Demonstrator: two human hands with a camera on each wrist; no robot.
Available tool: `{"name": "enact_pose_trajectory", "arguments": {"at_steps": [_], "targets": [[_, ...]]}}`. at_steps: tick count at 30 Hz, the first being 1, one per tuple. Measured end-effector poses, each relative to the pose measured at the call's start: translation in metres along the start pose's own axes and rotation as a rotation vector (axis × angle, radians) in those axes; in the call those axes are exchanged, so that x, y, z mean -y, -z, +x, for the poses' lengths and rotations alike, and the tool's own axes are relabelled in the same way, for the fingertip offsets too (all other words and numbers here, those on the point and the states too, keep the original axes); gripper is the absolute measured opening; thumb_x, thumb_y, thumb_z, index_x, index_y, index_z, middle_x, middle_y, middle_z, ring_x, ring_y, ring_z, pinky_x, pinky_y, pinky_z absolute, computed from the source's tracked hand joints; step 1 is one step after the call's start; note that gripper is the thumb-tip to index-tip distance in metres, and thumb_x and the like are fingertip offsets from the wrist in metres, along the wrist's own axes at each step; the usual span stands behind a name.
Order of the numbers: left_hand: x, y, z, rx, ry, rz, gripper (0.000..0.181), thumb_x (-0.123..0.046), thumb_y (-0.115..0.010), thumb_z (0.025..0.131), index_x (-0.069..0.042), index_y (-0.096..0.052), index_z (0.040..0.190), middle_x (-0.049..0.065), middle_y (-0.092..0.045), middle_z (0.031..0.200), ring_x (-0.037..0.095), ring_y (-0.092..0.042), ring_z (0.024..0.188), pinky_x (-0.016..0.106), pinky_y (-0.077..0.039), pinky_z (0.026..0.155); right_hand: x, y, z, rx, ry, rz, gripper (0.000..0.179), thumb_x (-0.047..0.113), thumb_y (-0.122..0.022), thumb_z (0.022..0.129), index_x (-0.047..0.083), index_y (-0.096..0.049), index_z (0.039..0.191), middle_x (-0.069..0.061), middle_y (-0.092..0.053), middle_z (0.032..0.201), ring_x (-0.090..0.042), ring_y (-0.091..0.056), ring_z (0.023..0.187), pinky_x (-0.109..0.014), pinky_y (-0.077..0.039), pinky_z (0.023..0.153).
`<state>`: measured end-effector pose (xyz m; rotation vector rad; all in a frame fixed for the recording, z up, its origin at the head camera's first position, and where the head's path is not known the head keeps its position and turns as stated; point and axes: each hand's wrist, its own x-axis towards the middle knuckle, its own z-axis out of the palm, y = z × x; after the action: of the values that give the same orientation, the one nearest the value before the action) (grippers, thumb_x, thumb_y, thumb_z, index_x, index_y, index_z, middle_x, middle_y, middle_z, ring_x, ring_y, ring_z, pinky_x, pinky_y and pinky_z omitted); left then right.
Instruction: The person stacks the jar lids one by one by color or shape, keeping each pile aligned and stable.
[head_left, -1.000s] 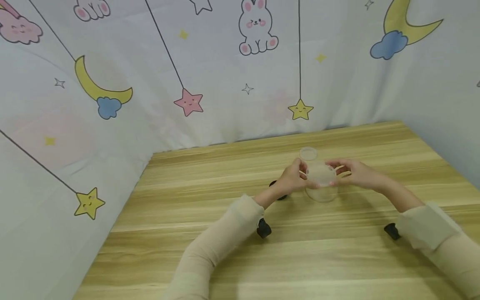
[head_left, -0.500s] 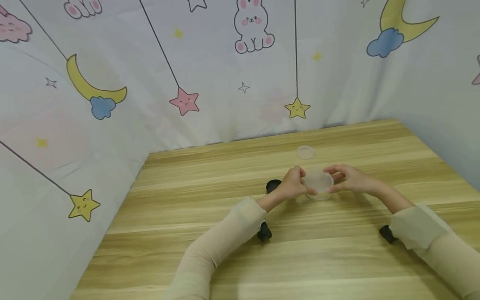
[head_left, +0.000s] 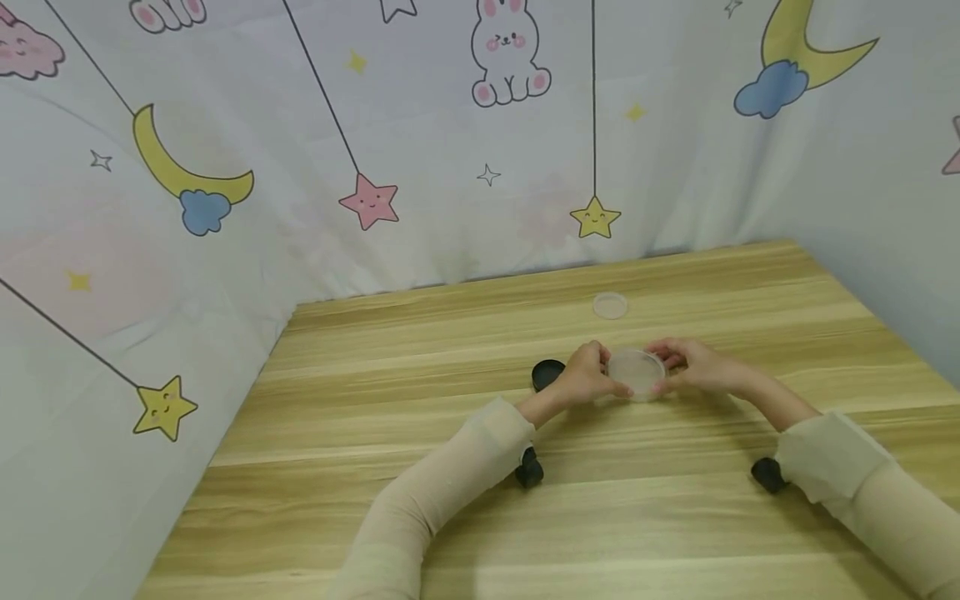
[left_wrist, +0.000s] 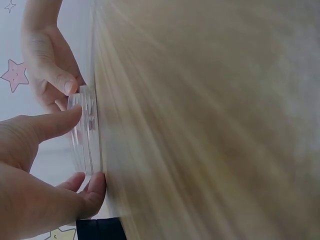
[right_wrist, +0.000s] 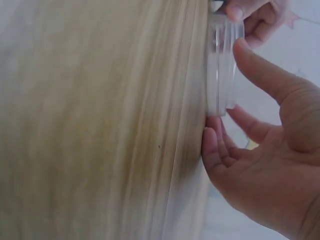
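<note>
A clear, shallow round plastic dish (head_left: 636, 374) rests on the table, with my two hands on opposite sides. Its stacked clear rims (left_wrist: 86, 132) show edge-on in the left wrist view. My left hand (head_left: 587, 374) grips the dish's left side, thumb (left_wrist: 62, 123) on the upper rim and fingers low by the table. From the right, my right hand (head_left: 697, 367) holds it in the same way, its thumb (right_wrist: 260, 70) at the upper rim and curled fingers low at the side. The palms hide parts of the rim.
A smaller clear disc (head_left: 611, 306) lies behind the dish. A black round shallow piece (head_left: 548, 375) is left of my left hand, partly covered by it. Black wrist devices (head_left: 529, 469) hang below both sleeves. A patterned curtain (head_left: 420, 125) borders the wooden table (head_left: 637, 517).
Both hands have lowered the upper clear round piece onto the lower one on the table, and the two now sit stacked. The small disc and black piece have stayed in place.
</note>
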<state>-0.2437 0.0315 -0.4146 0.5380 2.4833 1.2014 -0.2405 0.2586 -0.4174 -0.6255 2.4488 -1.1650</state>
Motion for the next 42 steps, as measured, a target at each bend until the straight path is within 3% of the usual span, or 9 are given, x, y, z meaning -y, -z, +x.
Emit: {"name": "enact_pose_trajectory", "arguments": {"at_steps": [4,15,21,29,42], "targets": [[-0.0005,0.0,-0.0008,0.008,0.008,0.001,0.05,-0.017,-0.083,0.078,0.001,-0.052,0.113,0.011,-0.059,0.105,0.011,-0.051,0.085,0.017,-0.043,0.07,-0.0026,-0.0016,0.0001,0.0,0.013,0.013,0.071,0.014,-0.073,0.087,-0.016,-0.035,0.139,-0.035,-0.049,0.129,-0.041,-0.055,0.113,-0.041,-0.051,0.091],[0.0006,-0.0017,0.0015,0.013,-0.004,0.014,0.05,-0.016,-0.083,0.078,0.002,-0.053,0.115,0.014,-0.061,0.108,0.01,-0.052,0.081,0.015,-0.041,0.065,-0.0054,-0.0021,0.0001,0.004,0.029,0.059,0.075,0.011,-0.073,0.086,-0.016,-0.031,0.142,-0.034,-0.048,0.127,-0.034,-0.056,0.109,-0.02,-0.049,0.082],[-0.0003,-0.002,0.0021,0.007,0.015,0.007,0.054,-0.017,-0.083,0.078,0.002,-0.052,0.117,0.013,-0.06,0.105,0.01,-0.049,0.08,0.016,-0.04,0.066,-0.0047,-0.0021,-0.001,-0.006,0.04,0.046,0.075,0.011,-0.073,0.086,-0.018,-0.031,0.141,-0.033,-0.051,0.125,-0.031,-0.056,0.108,-0.019,-0.048,0.081],[0.0002,-0.001,0.0022,0.001,-0.012,-0.007,0.053,-0.014,-0.083,0.077,0.005,-0.052,0.116,0.008,-0.054,0.092,0.01,-0.045,0.074,0.015,-0.037,0.062,-0.0037,-0.0015,-0.0018,-0.012,0.038,0.031,0.075,0.014,-0.074,0.087,-0.016,-0.032,0.142,-0.032,-0.05,0.129,-0.029,-0.056,0.108,-0.02,-0.049,0.081],[-0.0013,-0.0003,0.0006,0.002,0.021,-0.001,0.065,-0.017,-0.082,0.079,0.005,-0.047,0.128,0.013,-0.057,0.113,0.013,-0.05,0.09,0.02,-0.045,0.078,-0.0023,-0.0009,-0.0032,-0.003,0.015,0.032,0.076,0.015,-0.073,0.087,-0.015,-0.031,0.143,-0.033,-0.048,0.132,-0.033,-0.055,0.111,-0.022,-0.049,0.084]]}}
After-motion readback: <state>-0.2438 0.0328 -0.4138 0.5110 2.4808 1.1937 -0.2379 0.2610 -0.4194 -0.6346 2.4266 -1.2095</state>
